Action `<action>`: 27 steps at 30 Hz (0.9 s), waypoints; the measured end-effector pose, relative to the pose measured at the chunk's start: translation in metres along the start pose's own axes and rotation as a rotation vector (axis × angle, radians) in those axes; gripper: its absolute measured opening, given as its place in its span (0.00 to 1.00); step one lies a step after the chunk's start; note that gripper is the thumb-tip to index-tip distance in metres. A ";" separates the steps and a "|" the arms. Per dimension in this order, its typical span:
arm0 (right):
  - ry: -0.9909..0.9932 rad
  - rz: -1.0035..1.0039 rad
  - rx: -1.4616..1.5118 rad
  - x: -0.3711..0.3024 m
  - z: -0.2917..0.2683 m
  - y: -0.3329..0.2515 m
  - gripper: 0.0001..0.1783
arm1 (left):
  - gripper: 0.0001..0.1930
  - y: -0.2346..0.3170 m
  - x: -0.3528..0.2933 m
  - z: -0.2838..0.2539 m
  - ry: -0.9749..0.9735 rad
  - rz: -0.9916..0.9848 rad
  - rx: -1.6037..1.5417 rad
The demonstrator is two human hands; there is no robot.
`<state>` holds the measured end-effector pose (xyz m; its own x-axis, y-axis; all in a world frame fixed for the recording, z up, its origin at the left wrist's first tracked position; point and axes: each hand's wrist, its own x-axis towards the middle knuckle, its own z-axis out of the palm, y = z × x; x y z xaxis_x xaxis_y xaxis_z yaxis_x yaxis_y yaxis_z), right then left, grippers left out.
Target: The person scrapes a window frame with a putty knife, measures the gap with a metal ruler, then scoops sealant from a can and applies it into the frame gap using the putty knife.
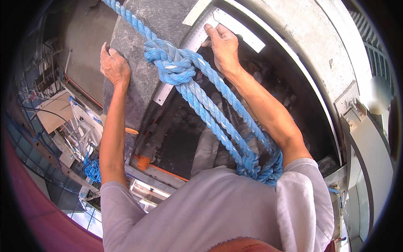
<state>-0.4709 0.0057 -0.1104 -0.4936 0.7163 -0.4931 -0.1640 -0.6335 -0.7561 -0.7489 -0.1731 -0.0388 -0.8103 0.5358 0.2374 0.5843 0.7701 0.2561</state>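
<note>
Head view: right hand on square, legs inside recess

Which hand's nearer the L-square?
Right. The right hand is at the L-square, near its corner; the left hand is apart from it, to its left, beside the grey slab.

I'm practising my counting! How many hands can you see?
2. The left hand is at the left edge of the grey slab; the right hand is at the white ruler. Neither is hidden, and no others show.
</note>
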 end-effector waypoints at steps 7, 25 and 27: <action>0.068 -0.045 -0.022 0.015 -0.003 -0.007 0.19 | 0.26 0.003 0.000 -0.002 0.008 0.022 0.014; 0.111 -0.063 -0.119 0.019 -0.004 -0.009 0.16 | 0.26 0.005 0.001 -0.004 0.007 0.036 -0.015; 0.110 -0.062 -0.104 0.018 -0.005 -0.010 0.16 | 0.26 0.003 0.002 -0.001 -0.004 0.025 -0.027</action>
<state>-0.4738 0.0263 -0.1139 -0.3874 0.7848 -0.4837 -0.0990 -0.5571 -0.8245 -0.7492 -0.1702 -0.0369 -0.7954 0.5565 0.2399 0.6055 0.7466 0.2756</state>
